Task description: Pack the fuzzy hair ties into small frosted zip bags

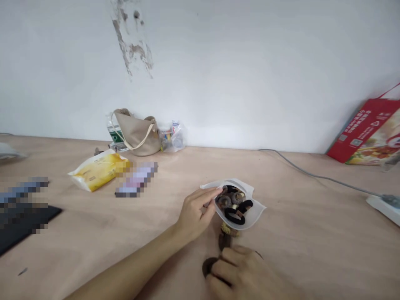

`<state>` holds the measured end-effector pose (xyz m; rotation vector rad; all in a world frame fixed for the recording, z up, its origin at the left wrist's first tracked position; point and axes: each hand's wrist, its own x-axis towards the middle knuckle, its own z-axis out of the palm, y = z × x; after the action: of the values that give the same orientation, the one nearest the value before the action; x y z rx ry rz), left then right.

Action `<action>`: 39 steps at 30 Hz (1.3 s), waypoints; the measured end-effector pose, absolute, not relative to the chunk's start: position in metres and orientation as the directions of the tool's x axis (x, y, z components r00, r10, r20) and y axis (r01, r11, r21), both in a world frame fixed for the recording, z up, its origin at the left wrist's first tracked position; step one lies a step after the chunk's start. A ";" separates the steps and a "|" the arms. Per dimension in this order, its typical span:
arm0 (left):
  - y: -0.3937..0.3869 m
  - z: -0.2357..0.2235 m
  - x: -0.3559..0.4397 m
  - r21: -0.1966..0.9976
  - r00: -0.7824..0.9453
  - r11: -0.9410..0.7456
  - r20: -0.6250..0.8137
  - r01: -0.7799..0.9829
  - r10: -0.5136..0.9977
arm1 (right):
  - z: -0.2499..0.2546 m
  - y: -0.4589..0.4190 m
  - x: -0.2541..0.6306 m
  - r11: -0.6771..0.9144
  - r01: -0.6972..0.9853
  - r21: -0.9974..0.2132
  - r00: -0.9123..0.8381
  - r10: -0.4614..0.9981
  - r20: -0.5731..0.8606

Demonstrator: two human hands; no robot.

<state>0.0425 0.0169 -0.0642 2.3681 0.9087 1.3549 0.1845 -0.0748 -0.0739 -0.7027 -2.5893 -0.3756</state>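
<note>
My left hand [193,213] pinches the left edge of a clear plastic pouch [254,212], which lies on the wooden table [162,254]. Inside the pouch are several dark hair ties [233,214], some with small decorations. My right hand [240,271] is just below the pouch, with its fingers closed over a brown fabric hair tie [209,266]. Between that hand and the pouch, a dark brown hair tie [224,241] and a gold-patterned hair tie [229,229] lie on the table. Part of the lower hair tie is hidden under my right hand.
A yellow packet [98,171] and a blurred object [136,179] lie farther left. At the back are a beige bag [137,133], a water bottle [114,131] and a plastic bag [172,137]. A red box [365,131] leans on the wall. A grey cable [318,177] runs to a white power strip [384,208].
</note>
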 end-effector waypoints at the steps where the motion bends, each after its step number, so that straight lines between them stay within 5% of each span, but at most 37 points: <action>1: 0.017 -0.065 0.042 0.507 0.372 -0.768 0.676 0.390 0.636 | -0.076 -0.075 0.181 0.841 0.516 0.160 -0.790 0.396 0.468; 4: 0.018 -0.065 0.041 0.509 0.383 -0.768 0.669 0.389 0.637 | -0.067 -0.071 0.189 0.851 0.504 0.145 -0.784 0.381 0.490; 10: 0.017 -0.065 0.041 0.512 0.385 -0.770 0.669 0.380 0.635 | -0.043 -0.057 0.220 0.632 0.775 0.025 -0.558 0.665 0.496; 15: 0.017 -0.065 0.043 0.524 0.374 -0.761 0.665 0.382 0.646 | -0.070 -0.062 0.203 0.723 0.681 0.119 -0.674 0.554 0.488; 21: 0.018 -0.066 0.042 0.505 0.378 -0.774 0.679 0.382 0.629 | -0.085 -0.059 0.189 0.594 0.794 0.127 -0.587 0.696 0.414; 27: 0.018 -0.066 0.041 0.508 0.374 -0.771 0.679 0.384 0.632 | -0.062 -0.064 0.190 0.838 0.536 0.104 -0.789 0.453 0.414; 32: 0.018 -0.065 0.041 0.517 0.379 -0.766 0.668 0.382 0.640 | -0.042 -0.053 0.217 0.595 0.802 0.057 -0.540 0.680 0.496; 39: 0.018 -0.065 0.042 0.505 0.378 -0.774 0.679 0.382 0.630 | -0.055 -0.053 0.220 0.596 0.798 -0.091 -0.523 0.760 0.386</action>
<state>0.0421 0.0177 -0.0651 2.3758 0.8956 1.3473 0.2198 -0.0526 -0.0547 -1.2521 -2.4403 -0.1355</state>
